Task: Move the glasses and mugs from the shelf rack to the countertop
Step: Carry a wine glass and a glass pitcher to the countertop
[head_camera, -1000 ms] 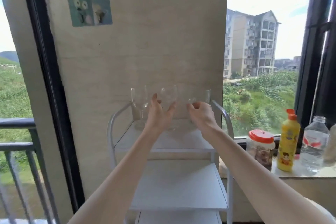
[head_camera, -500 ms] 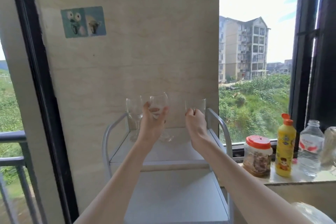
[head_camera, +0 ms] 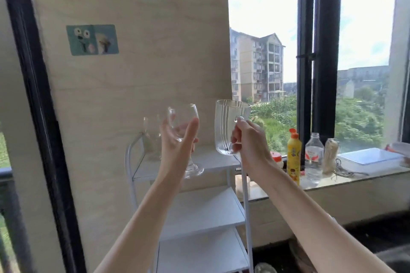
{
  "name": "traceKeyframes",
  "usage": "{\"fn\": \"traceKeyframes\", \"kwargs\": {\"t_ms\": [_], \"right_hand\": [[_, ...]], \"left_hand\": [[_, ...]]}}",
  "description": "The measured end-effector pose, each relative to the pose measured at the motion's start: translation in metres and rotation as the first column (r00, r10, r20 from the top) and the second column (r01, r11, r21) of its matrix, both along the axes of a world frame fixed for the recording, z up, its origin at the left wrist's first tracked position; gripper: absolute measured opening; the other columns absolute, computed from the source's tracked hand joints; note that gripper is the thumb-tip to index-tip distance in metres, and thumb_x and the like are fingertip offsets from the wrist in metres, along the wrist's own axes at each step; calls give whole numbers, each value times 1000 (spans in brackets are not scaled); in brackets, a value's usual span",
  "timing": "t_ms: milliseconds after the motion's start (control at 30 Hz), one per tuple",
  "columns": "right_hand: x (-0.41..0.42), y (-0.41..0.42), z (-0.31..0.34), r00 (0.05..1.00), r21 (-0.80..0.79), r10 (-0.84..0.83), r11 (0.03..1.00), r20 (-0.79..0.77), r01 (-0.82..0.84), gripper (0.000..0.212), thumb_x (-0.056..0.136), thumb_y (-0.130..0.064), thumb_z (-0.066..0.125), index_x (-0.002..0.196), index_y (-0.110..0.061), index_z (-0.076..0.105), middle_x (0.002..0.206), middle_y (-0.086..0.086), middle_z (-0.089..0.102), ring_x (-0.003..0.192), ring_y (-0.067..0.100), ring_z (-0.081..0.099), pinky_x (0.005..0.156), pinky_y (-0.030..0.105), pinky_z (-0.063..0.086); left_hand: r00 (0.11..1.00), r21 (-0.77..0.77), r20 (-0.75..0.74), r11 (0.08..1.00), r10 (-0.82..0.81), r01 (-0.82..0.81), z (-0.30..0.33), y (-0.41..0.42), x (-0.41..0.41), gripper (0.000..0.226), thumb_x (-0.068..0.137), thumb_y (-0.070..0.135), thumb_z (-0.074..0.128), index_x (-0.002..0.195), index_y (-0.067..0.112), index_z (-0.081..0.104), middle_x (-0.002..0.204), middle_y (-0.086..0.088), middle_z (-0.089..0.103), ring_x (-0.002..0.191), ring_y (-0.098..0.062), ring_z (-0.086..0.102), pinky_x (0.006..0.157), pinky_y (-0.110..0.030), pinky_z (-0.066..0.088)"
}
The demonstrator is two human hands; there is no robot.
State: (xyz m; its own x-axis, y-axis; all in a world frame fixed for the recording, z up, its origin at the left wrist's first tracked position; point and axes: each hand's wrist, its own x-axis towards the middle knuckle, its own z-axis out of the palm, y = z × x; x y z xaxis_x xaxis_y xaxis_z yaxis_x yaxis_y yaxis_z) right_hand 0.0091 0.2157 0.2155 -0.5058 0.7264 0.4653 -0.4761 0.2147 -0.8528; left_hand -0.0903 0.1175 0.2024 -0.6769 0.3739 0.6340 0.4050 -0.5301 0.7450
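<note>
Both hands have lifted off the shelf rack (head_camera: 155,175): left hand (head_camera: 177,150) cups the wine glass (head_camera: 183,125), right hand (head_camera: 250,144) pinches the mug (head_camera: 228,126) handle. A second glass (head_camera: 152,137) remains left of centre; the surface (head_camera: 321,180) has received none.

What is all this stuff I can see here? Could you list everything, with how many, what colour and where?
Clear stemmed wine glass: one, colourless, held up in the left hand.
Clear glass mug with handle: one, colourless, held up in the right hand.
Second clear stemmed glass: one, colourless, on the rack's top shelf.
White metal shelf rack: one, white, against the beige panel.
Teal cartoon sticker: one, teal, on the panel.
Yellow squeeze bottle with orange cap: one, on the countertop ledge.
Clear plastic water bottle: one, beside the yellow bottle.
Red-lidded jar: one, partly hidden behind the right wrist.
White flat box: one, on the ledge, right.
Left hand: one.
Right hand: one.
</note>
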Motion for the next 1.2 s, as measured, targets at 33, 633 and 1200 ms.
{"fn": "traceKeyframes", "kwargs": {"t_ms": [33, 633, 1200], "right_hand": [[15, 1, -2, 1000, -11, -13, 1000, -10, 13, 40, 95, -17, 38, 55, -17, 40, 42, -8, 40, 50, 14, 34, 52, 30, 27], [421, 66, -25, 748, -48, -662, 746, 54, 664, 35, 88, -18, 48, 54, -21, 41, 34, -10, 38, 42, 7, 37, 46, 24, 27], [875, 116, -89, 273, -55, -934, 268, 228, 962, 42, 92, -28, 49, 54, -20, 32, 34, -12, 31, 49, 13, 29, 51, 27, 25]], "left_hand": [[1000, -14, -2, 1000, -25, 25, -3, 1, 11, 80, 69, 48, 66, 135, 21, 30, 88, 4, 55, 62, -6, 52, 60, -22, 42], [780, -207, -48, 770, -624, 603, -7, 130, 366, 72, 68, 44, 68, 127, 21, 35, 106, 1, 63, 78, -12, 65, 64, -24, 50], [351, -304, 99, 308, -931, 902, -70, 273, 805, 54, 80, 32, 68, 123, 25, 37, 105, 3, 64, 78, -3, 65, 61, -14, 52]]}}
